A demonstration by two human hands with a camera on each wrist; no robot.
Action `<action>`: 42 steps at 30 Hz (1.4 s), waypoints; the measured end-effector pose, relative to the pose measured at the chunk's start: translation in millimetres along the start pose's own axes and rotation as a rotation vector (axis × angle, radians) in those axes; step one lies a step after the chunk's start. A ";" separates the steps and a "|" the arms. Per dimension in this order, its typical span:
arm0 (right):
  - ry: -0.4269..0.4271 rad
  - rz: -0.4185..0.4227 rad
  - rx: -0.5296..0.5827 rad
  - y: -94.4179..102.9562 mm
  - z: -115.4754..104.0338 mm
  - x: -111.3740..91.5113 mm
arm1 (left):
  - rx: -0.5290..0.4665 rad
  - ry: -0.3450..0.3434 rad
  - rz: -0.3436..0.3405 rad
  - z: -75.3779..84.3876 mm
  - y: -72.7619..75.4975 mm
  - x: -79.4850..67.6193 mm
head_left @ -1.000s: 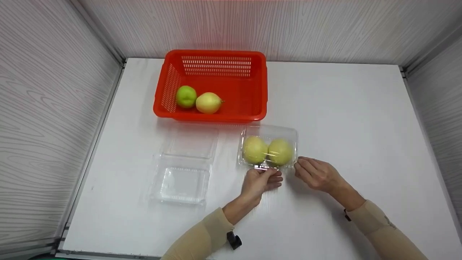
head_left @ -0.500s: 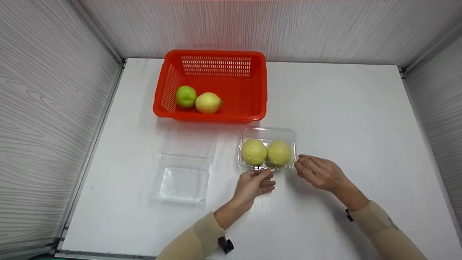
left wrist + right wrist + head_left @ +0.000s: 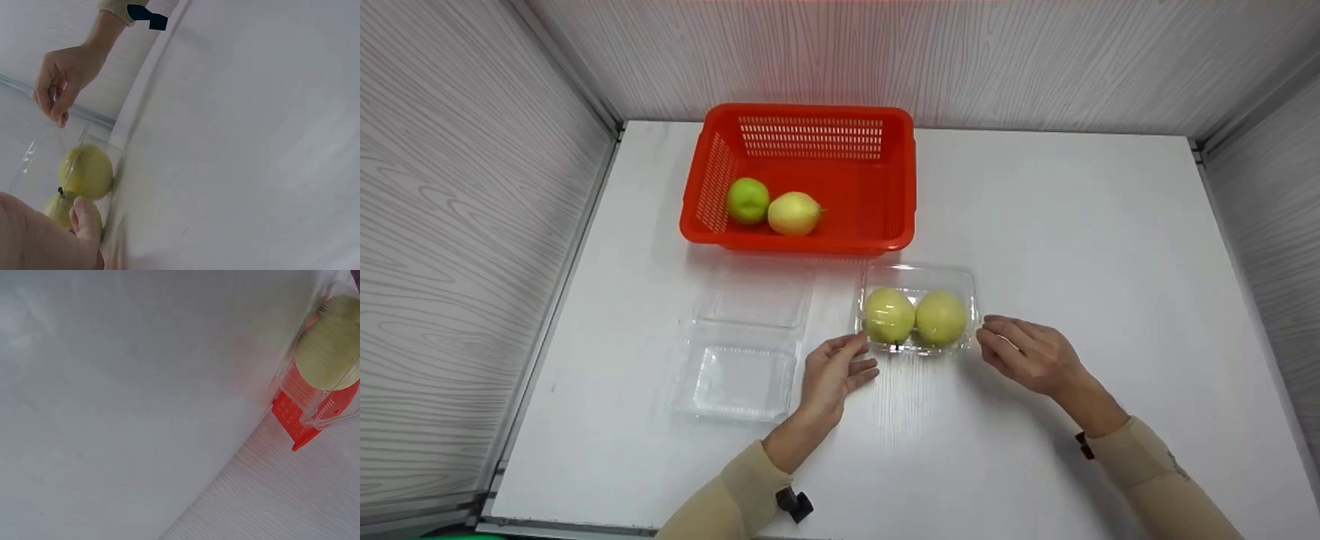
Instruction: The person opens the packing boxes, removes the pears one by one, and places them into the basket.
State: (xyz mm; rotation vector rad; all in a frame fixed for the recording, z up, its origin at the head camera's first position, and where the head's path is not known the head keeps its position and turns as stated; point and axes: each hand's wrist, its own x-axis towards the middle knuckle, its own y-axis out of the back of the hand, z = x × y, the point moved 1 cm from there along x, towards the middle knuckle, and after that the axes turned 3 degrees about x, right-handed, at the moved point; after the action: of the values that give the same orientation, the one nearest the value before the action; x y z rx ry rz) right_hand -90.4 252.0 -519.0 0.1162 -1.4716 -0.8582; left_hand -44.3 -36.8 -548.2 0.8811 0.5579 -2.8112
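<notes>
A clear plastic clamshell box [image 3: 919, 276] stands on the table with two yellow-green pears [image 3: 889, 316] inside, its lid down over them. My left hand [image 3: 829, 379] is at its front left corner, thumb over the rim and forefinger close by, the other fingers spread below. My right hand [image 3: 1030, 355] pinches the front right corner with bent fingers. In the left wrist view the right hand [image 3: 70, 76] reaches down to the lid's edge, and a pear [image 3: 87, 171] shows through the plastic. The right wrist view catches only the box's side with a pear [image 3: 329, 351].
Behind the box stands a red basket [image 3: 810, 244] with a green apple [image 3: 748, 201] and a yellow pear [image 3: 794, 214] in it. A second clear clamshell box [image 3: 742, 382] lies opened out on the left. Wood-grained walls [image 3: 1035, 60] close off the table [image 3: 1080, 225].
My left hand has slid leftward along the box's front edge, from its middle to the left corner. The right hand stays at the right corner, and the lid sits slightly lower.
</notes>
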 end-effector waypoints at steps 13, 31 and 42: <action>-0.131 0.024 0.044 -2.6 -1.5 -6.1 | 0.074 -0.116 0.088 14.6 -3.4 15.2; -0.204 0.089 0.100 4.1 -3.9 -3.3 | 0.129 -0.115 0.062 1.5 3.1 1.7; -0.195 0.136 0.118 7.4 -6.3 2.7 | 0.326 -0.245 0.069 5.0 6.7 -15.4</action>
State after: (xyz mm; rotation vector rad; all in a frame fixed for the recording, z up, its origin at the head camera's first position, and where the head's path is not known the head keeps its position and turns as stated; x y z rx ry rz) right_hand -81.9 253.0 -513.6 0.0201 -1.6926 -0.6868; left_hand -32.7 -44.5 -537.6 0.5721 0.0344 -2.9319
